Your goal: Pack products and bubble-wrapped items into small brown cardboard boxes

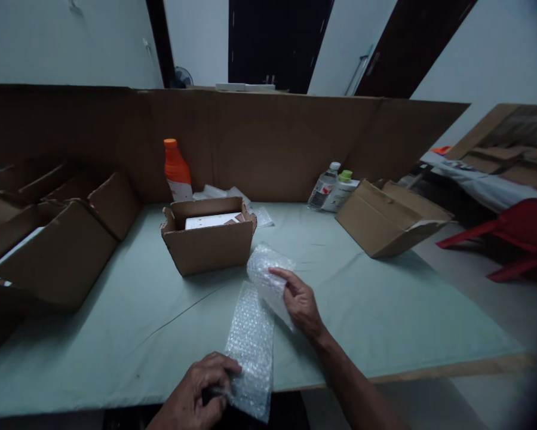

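Note:
A strip of clear bubble wrap lies on the pale green table in front of me, its far end rolled up around something hidden. My right hand grips that rolled far end, fingers curled over it. My left hand pinches the near end of the strip at the table's front edge. Just beyond the roll stands a small open cardboard box with a white item inside.
An orange bottle stands behind the small box. Open cartons crowd the left side. Another carton lies at the right, with two bottles behind it. A cardboard wall backs the table. Red chair at right.

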Action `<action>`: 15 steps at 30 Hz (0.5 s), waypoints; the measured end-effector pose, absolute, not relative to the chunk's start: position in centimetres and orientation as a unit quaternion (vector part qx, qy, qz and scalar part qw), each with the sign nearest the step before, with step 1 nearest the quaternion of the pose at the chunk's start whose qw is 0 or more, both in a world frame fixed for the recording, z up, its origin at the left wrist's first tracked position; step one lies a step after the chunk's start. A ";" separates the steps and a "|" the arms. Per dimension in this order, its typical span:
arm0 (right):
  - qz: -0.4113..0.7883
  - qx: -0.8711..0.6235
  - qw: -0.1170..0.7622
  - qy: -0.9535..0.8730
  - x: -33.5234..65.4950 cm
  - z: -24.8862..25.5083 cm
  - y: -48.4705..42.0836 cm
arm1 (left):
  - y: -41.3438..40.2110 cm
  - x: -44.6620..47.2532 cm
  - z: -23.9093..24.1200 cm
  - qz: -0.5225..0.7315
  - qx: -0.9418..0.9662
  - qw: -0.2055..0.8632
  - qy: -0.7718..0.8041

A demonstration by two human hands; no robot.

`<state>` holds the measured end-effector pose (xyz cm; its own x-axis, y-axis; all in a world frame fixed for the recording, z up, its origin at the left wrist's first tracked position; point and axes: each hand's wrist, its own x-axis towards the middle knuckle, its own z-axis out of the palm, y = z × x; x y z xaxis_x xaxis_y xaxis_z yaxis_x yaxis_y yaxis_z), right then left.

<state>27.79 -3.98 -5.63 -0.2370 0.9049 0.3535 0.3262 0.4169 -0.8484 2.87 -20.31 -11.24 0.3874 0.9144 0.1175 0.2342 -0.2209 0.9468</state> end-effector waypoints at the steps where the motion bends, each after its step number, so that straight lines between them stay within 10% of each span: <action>1: 0.304 -0.433 0.403 -0.747 27.6 -6.4 -3.7 | -20.4 2.8 -11.3 0.366 0.687 0.468 0.418; 6: 0.190 -0.501 0.216 -0.816 29.0 -9.5 -2.8 | -20.2 2.5 -10.8 0.345 0.674 0.485 0.438; 15: 0.328 -0.497 0.305 -0.743 28.9 -7.8 -3.5 | -19.4 2.8 -11.0 0.373 0.673 0.480 0.420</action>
